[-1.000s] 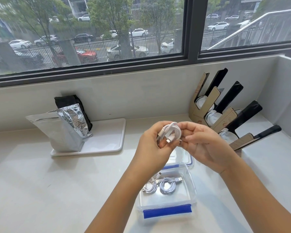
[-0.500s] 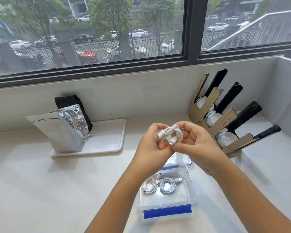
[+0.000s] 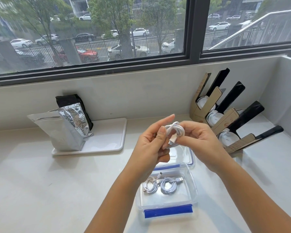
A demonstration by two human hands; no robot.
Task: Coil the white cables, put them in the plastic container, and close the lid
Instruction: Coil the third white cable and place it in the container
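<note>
White cable coil (image 3: 174, 132), light and springy, is pinched between left hand (image 3: 151, 147) and right hand (image 3: 198, 140) above the container (image 3: 194, 187) near the counter's front edge; best gripped across its loops.

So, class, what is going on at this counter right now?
A person holds a coiled white cable in both hands, the left hand and right hand, above an open plastic container. Two coiled cables already lie inside. The lid lies behind the container, not yet closed on it.
</note>
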